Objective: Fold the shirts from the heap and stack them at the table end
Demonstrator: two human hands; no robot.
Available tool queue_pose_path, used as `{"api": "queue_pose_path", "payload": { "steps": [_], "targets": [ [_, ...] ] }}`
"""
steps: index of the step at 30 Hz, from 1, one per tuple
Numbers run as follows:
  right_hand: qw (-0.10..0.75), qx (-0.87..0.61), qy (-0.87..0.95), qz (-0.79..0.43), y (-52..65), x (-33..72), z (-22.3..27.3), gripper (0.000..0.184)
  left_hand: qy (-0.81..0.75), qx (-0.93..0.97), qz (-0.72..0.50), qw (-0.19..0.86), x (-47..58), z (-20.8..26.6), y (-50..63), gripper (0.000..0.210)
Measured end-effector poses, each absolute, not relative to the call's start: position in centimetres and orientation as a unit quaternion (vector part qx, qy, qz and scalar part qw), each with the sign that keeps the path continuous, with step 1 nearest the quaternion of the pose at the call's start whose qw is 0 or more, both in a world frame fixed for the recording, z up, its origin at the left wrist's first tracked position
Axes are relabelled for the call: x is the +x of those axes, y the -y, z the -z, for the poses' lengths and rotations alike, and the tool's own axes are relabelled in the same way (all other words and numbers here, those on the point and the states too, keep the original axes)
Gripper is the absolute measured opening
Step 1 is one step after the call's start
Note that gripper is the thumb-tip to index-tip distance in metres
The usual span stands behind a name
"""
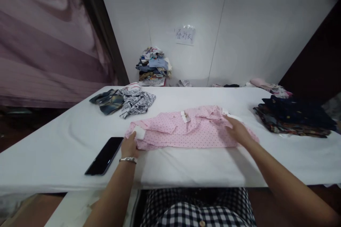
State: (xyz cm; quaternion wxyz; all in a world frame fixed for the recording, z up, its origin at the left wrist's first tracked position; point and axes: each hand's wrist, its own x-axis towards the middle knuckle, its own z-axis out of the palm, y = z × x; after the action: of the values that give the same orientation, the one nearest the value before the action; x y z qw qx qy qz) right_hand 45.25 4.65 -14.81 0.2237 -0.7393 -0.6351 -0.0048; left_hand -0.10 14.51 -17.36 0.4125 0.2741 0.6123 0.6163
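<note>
A pink dotted shirt (205, 138) lies stretched sideways across the white table in front of me, with a white tag (185, 116) near its middle. My left hand (129, 146) is closed on the shirt's left end, thumb over a white patch (139, 132) there. Toward the other end, my right hand (237, 130) pinches the fabric near the upper right edge, close to a second white piece; its fingertips are partly hidden by cloth. A black phone (104, 156) rests on the table just left of my left hand.
Crumpled patterned clothes (135, 102) lie at the table's back left. Folded dark garments (295, 115) are stacked on the right. Beyond the far edge stands a tall clothes pile (153, 65) against the wall, under a paper sign (184, 35). Pink clothes (269, 87) sit at the back right.
</note>
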Motion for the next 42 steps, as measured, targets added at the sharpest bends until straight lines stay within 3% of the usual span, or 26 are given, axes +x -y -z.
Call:
{"api": "queue_pose_path", "payload": {
  "steps": [2, 4, 6, 8, 14, 17, 19, 23, 24, 26, 28, 30, 33, 37, 42],
  "targets": [
    [0.189, -0.685, 0.697, -0.093, -6.6, 40.1, 14.2, 0.058, -0.646, 0.349, -0.595, 0.326, -0.1, 17.1, -14.3, 0.054],
    [0.119, -0.656, 0.735, -0.122, -8.5, 36.2, 14.1, 0.062, -0.672, 0.496, -0.52, 0.177, 0.0, 16.6, -14.0, 0.062],
    [0.05, -0.652, 0.749, -0.108, -10.1, 33.9, 14.4, 0.065, -0.663, 0.632, -0.399, 0.034, 0.4, 16.2, -13.7, 0.055],
    [0.004, -0.654, 0.751, -0.091, -11.5, 33.0, 14.5, 0.063, -0.632, 0.715, -0.299, -0.029, 1.3, 15.9, -13.5, 0.045],
    [-0.054, -0.619, 0.767, -0.157, -14.9, 32.6, 12.2, 0.021, -0.508, 0.846, -0.161, 0.033, 4.7, 16.3, -15.3, 0.051],
    [-0.063, -0.613, 0.758, -0.214, -18.2, 32.7, 9.4, 0.017, -0.559, 0.796, -0.19, 0.134, 5.6, 15.7, -18.2, 0.025],
    [0.036, -0.633, 0.727, -0.264, -21.2, 33.0, 7.1, 0.024, -0.608, 0.744, -0.215, 0.174, 5.6, 14.4, -20.9, 0.012],
    [0.443, -0.579, 0.62, -0.29, -26.6, 34.2, 3.3, 0.057, -0.698, 0.632, -0.299, 0.156, 3.5, 10.6, -26.7, 0.035],
    [0.498, -0.55, 0.605, -0.289, -27.3, 34.6, 2.8, 0.067, -0.718, 0.599, -0.321, 0.148, 2.8, 9.9, -27.8, 0.04],
    [0.521, -0.522, 0.605, -0.301, -27.4, 35.5, 2.7, 0.08, -0.737, 0.557, -0.363, 0.123, 1.5, 9.2, -29.0, 0.048],
    [0.476, -0.536, 0.624, -0.31, -26.3, 36.9, 3.6, 0.075, -0.708, 0.577, -0.397, 0.09, 0.7, 9.8, -28.7, 0.052],
    [0.409, -0.584, 0.637, -0.292, -24.4, 39.1, 5.2, 0.057, -0.641, 0.654, -0.396, 0.072, 0.7, 11.3, -27.2, 0.044],
    [0.307, -0.689, 0.623, -0.205, -20.8, 43.8, 8.1, 0.037, -0.54, 0.777, -0.309, 0.098, 1.8, 14.1, -23.2, 0.033],
    [0.193, -0.811, 0.54, -0.119, -15.6, 50.5, 11.9, 0.04, -0.452, 0.855, -0.215, 0.134, 4.0, 17.1, -17.8, 0.038],
    [0.173, -0.855, 0.469, -0.138, -9.7, 54.4, 15.6, 0.047, -0.369, 0.897, -0.173, 0.169, 6.1, 19.4, -14.3, 0.047]
  ]
}}
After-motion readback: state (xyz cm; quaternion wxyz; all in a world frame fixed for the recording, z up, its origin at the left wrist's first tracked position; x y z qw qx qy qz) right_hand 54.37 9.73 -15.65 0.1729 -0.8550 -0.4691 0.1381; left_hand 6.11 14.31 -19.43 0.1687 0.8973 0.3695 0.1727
